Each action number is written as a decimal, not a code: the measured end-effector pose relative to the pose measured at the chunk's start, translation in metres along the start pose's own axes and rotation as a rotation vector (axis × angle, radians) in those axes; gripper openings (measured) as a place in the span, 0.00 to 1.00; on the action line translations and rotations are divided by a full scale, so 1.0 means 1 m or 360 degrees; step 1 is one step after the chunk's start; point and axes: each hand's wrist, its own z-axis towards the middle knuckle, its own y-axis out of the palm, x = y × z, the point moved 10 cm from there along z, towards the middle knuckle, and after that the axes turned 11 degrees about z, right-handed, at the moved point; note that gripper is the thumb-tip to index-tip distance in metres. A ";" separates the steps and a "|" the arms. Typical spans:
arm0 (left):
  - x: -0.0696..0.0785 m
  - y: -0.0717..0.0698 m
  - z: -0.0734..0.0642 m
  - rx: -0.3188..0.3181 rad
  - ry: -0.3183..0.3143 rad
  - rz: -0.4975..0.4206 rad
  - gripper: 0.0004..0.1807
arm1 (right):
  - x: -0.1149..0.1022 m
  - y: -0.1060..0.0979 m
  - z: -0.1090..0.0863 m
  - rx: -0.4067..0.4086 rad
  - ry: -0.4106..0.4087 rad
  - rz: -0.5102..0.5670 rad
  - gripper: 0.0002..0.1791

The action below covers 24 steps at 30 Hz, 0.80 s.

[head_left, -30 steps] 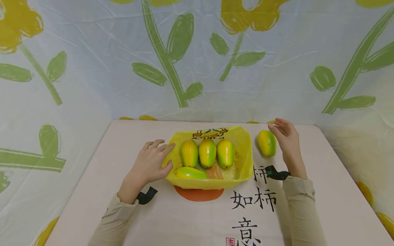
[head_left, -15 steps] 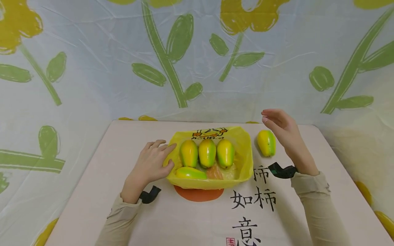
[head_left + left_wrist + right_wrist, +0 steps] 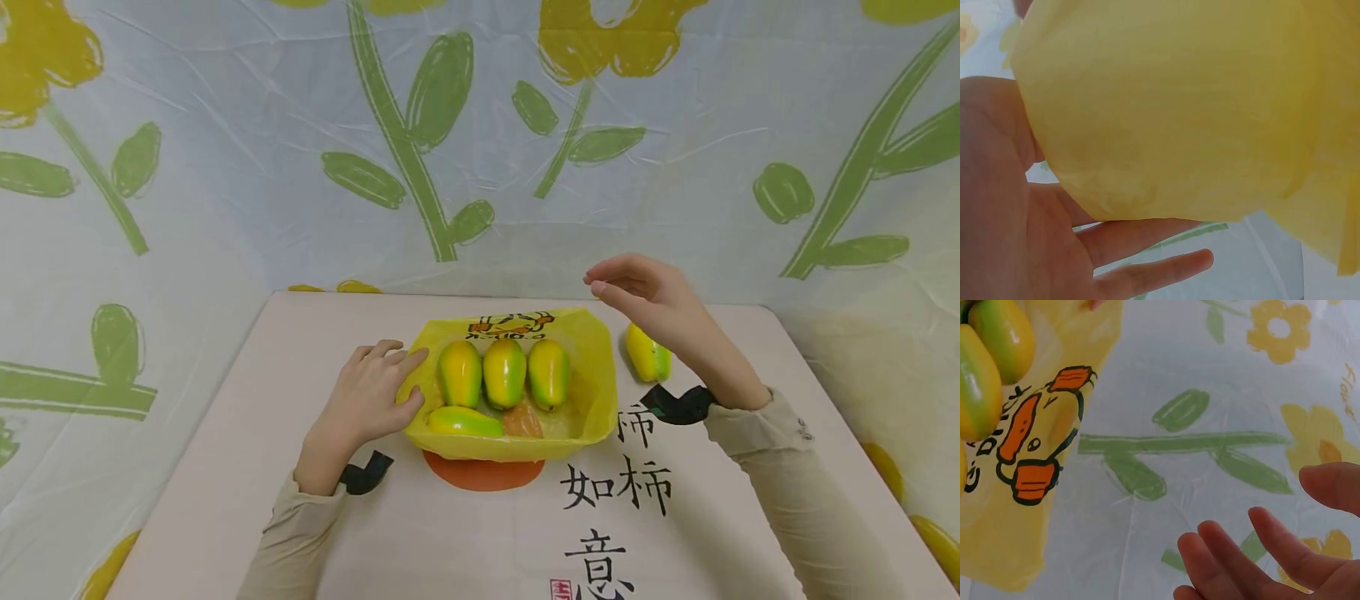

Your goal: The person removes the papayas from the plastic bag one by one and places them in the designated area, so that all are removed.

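Observation:
A yellow plastic bag with a duck print stands spread wide, its mouth facing up. Inside it, several glossy yellow-green mangoes lie in a row of three with one sideways in front. My left hand rests at the bag's left rim, fingers spread; in the left wrist view the bag hides part of those fingers. Holding nothing, my right hand hovers above the back right of the bag, fingers loosely extended. Below it, a single mango lies on the table, partly covered by the hand in the head view.
The pale table carries black brush characters and an orange printed patch. Behind it hangs a flower-patterned sheet, which also runs along both sides. Orange-brown film shows inside the bag.
My right hand has lifted away from the loose mango and moved left towards the bag's back right corner. My left hand and the bag have hardly moved.

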 end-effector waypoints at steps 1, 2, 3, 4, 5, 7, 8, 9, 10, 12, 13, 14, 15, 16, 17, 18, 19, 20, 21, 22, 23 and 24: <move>0.000 0.000 0.000 -0.0004 -0.0002 0.0002 0.25 | -0.004 0.004 0.002 -0.0027 0.0002 -0.0003 0.20; 0.000 0.000 0.000 -0.0008 -0.0003 0.0000 0.25 | -0.007 0.007 0.003 -0.0050 0.0004 -0.0014 0.20; 0.000 -0.001 0.000 -0.0011 -0.0004 -0.0001 0.25 | -0.010 0.011 0.005 -0.0074 -0.0005 -0.0031 0.19; 0.000 -0.001 0.000 -0.0014 -0.0004 0.0000 0.25 | -0.014 0.014 0.007 -0.0098 -0.0018 -0.0043 0.18; 0.000 -0.001 0.000 -0.0014 -0.0004 -0.0001 0.25 | -0.017 0.018 0.010 -0.0123 -0.0033 -0.0063 0.18; 0.000 -0.001 0.000 -0.0016 -0.0003 0.0006 0.25 | -0.022 0.026 0.014 -0.0184 -0.0070 -0.0111 0.16; 0.000 -0.001 0.000 -0.0015 -0.0002 0.0008 0.25 | -0.024 0.031 0.016 -0.0217 -0.0093 -0.0141 0.16; 0.000 0.000 0.000 -0.0014 -0.0003 0.0011 0.25 | -0.027 0.035 0.018 -0.0252 -0.0119 -0.0169 0.16; 0.000 0.000 0.000 -0.0012 -0.0002 0.0012 0.25 | -0.029 0.040 0.020 -0.0288 -0.0142 -0.0195 0.16; 0.000 0.000 0.000 -0.0008 0.0001 0.0011 0.25 | -0.033 0.048 0.023 -0.0351 -0.0192 -0.0233 0.15; 0.000 0.000 0.000 -0.0006 0.0004 0.0008 0.25 | -0.035 0.052 0.025 -0.0378 -0.0216 -0.0242 0.15; 0.000 -0.001 0.000 -0.0002 0.0006 0.0004 0.25 | -0.038 0.055 0.026 -0.0405 -0.0243 -0.0255 0.14; 0.001 -0.001 0.000 0.0001 0.0009 0.0002 0.25 | -0.040 0.059 0.027 -0.0434 -0.0272 -0.0266 0.14; 0.001 -0.001 0.000 0.0004 0.0013 -0.0001 0.25 | -0.042 0.063 0.028 -0.0468 -0.0296 -0.0273 0.13; 0.001 -0.001 -0.001 0.0008 0.0016 -0.0004 0.25 | -0.044 0.067 0.029 -0.0501 -0.0323 -0.0280 0.13; 0.001 -0.001 -0.001 0.0011 0.0020 -0.0004 0.25 | -0.046 0.071 0.030 -0.0541 -0.0347 -0.0287 0.14; 0.001 -0.001 -0.001 0.0015 0.0023 -0.0006 0.25 | -0.048 0.075 0.031 -0.0580 -0.0376 -0.0304 0.15; 0.002 -0.001 -0.001 0.0018 0.0026 -0.0008 0.25 | -0.049 0.080 0.032 -0.0625 -0.0404 -0.0312 0.16; 0.002 -0.001 -0.001 0.0018 0.0029 -0.0010 0.25 | -0.050 0.085 0.032 -0.0674 -0.0427 -0.0312 0.16; 0.002 -0.001 -0.001 0.0018 0.0032 -0.0011 0.25 | -0.051 0.090 0.032 -0.0720 -0.0450 -0.0313 0.17; 0.002 -0.001 -0.001 0.0017 0.0035 -0.0012 0.26 | -0.051 0.096 0.033 -0.0768 -0.0465 -0.0307 0.18; 0.002 -0.001 -0.001 0.0015 0.0038 -0.0013 0.26 | -0.051 0.101 0.033 -0.0821 -0.0477 -0.0297 0.18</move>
